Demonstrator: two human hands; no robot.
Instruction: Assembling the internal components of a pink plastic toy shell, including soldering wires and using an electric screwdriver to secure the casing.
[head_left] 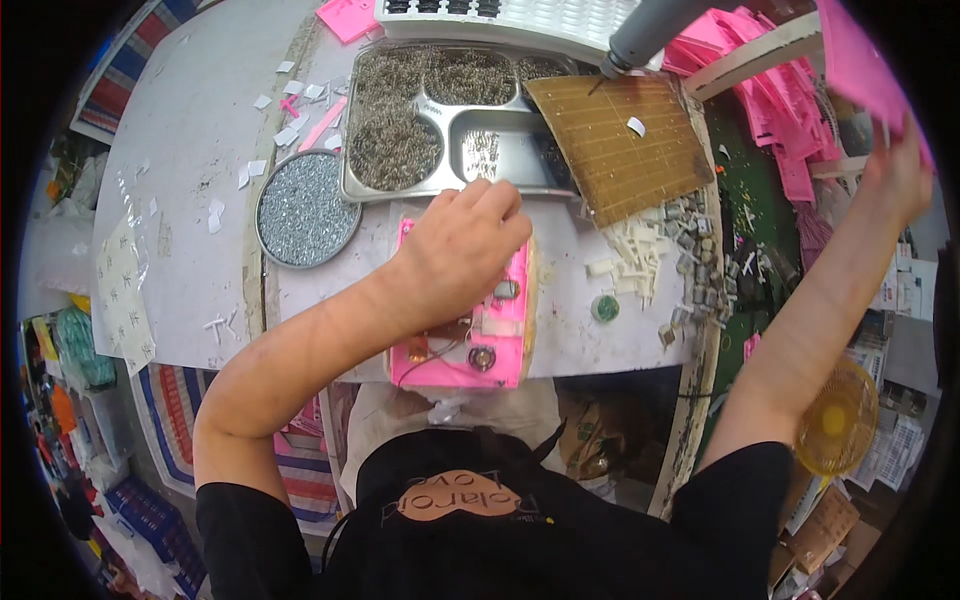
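My left hand (460, 240) has its fingers curled together at the near edge of a divided metal tray (350, 185); what they pinch, if anything, is hidden. Under that hand lies a pink plastic housing (508, 365) with a small motor (507, 290), a round dark part (482, 358) and thin wires in it. The tray's compartments hold many small metal springs (395, 150). Far to the right, my right hand (900, 175) is raised, gripping a pink plastic panel (865, 60) by its lower end.
A round dish of tiny grey metal pieces (308, 210) stands left of the tray. A brown ridged board (630, 145) leans over its right side, below a grey power screwdriver (645, 40). White plastic parts (635, 255) and small motors (700, 260) lie at right, near stacked pink panels (785, 110).
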